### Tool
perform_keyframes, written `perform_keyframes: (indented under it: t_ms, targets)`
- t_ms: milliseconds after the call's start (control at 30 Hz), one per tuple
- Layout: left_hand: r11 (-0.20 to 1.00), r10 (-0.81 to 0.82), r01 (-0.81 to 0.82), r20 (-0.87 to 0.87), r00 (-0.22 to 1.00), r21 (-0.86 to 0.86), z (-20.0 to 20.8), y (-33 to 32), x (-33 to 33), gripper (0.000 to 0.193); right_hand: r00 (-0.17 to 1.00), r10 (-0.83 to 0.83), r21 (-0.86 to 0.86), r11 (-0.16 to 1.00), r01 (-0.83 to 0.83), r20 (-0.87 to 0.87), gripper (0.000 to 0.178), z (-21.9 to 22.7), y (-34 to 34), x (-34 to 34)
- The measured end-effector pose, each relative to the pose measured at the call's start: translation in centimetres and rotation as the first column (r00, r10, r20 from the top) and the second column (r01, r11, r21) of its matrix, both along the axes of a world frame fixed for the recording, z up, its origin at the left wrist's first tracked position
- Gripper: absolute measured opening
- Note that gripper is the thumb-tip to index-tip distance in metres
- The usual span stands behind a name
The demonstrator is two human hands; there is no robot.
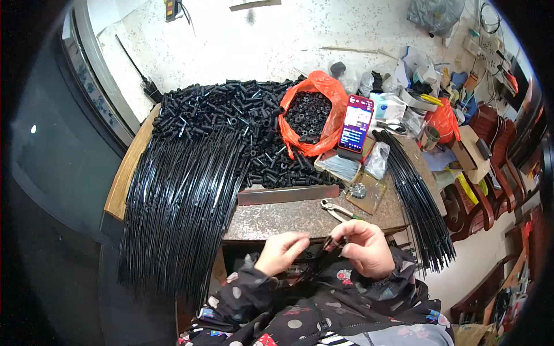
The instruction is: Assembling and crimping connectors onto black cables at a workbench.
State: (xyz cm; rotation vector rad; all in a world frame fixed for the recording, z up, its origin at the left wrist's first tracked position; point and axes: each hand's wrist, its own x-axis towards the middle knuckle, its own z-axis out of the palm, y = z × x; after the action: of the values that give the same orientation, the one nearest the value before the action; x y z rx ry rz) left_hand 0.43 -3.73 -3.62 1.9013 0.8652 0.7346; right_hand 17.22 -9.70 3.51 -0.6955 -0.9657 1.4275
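Reading rightward, we find one sheaf of black rods (179, 213), too dense to count, lower ends dim; one left hand (283, 252), fingers pressed together, anything within them hidden from us; one dark piece (330, 244), blurred, between both hands before the table (277, 219); one pair of pliers (330, 206); one right hand (369, 249), pinching that piece; another black sheaf (418, 207).

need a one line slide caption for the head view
The right hand pinches a dark piece beside the left hand, before a worktable bearing short black tubes and long rods.
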Motion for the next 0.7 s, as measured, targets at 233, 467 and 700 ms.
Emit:
perform_keyframes:
  t_ms: [233,467,700]
  targets:
    - [0.957,0.021,-0.074,0.189,0.982,0.28,7.3,-1.4,4.9,0.024,1.0,0.008,0.019,1.0,-0.008,0.023,0.013,0.2,2.0,2.7]
    - [0.983,0.014,0.082,0.506,0.862,-0.166,4.5,-1.1,6.3,0.009,0.961,-0.181,0.129,0.979,0.156,0.208,0.013,-1.3,1.1,3.2]
    - [0.964,-0.039,0.178,0.556,0.83,-0.198,4.3,3.0,6.0,0.015,0.984,-0.165,0.039,0.985,0.168,-0.074,0.008,-2.6,4.3,1.8]
